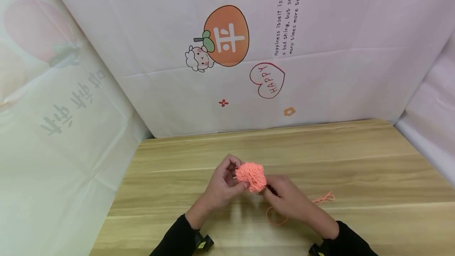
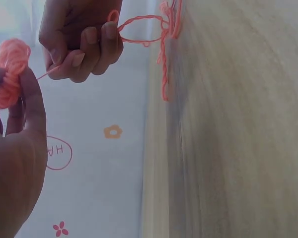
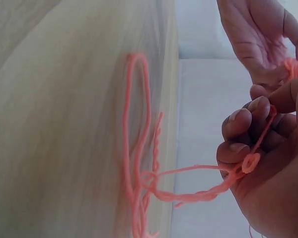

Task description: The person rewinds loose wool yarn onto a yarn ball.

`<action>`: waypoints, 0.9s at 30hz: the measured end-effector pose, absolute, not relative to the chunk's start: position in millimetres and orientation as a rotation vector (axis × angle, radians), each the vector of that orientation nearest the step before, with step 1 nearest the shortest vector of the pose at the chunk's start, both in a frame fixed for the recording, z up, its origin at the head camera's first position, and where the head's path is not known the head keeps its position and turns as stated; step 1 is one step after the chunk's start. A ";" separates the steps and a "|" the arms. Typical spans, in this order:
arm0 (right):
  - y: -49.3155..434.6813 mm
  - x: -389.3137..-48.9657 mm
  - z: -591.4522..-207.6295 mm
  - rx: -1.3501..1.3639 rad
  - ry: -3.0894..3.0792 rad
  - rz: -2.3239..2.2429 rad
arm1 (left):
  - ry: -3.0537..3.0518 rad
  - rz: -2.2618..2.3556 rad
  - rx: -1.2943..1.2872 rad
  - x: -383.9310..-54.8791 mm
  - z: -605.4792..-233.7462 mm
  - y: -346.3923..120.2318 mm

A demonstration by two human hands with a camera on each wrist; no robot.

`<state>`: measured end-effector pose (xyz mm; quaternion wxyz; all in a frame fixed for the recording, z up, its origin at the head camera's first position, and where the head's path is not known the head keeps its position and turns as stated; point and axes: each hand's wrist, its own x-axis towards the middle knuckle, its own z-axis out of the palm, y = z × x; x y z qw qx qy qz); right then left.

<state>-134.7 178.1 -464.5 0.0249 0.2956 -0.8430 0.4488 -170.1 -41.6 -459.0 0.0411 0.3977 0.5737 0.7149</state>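
Note:
My left hand (image 1: 222,183) holds a small ball of coral yarn (image 1: 251,177) between thumb and fingers, above the table. Close to its right side, my right hand (image 1: 289,198) pinches a thin strand (image 2: 45,73) that runs taut from the ball, as the left wrist view shows. Its other fingers curl into the palm around more of the yarn. From that palm a twisted length of yarn (image 3: 196,197) hangs in a loop, with a small ring at its upper end. Lower down, a long loop of yarn (image 3: 126,119) reaches the tabletop.
The wood-grained table (image 1: 170,169) spans the front. Behind it stands a white printed cloth (image 1: 170,90) with fruit drawings and lettering, and another white cloth (image 1: 53,177) hangs on the left. A loose yarn end (image 1: 328,196) lies beyond my right wrist.

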 end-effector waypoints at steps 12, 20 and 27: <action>174.7 -133.4 -467.2 0.984 -2.552 1.337 | 1.957 2.248 0.911 -168.5 -457.2 -38.4; 174.2 -134.1 -469.8 0.992 -2.508 1.353 | 2.178 2.063 0.821 -159.2 -440.5 -37.9; 174.7 -134.1 -466.3 0.972 -2.493 1.331 | 2.260 1.974 0.831 -158.4 -441.1 -37.3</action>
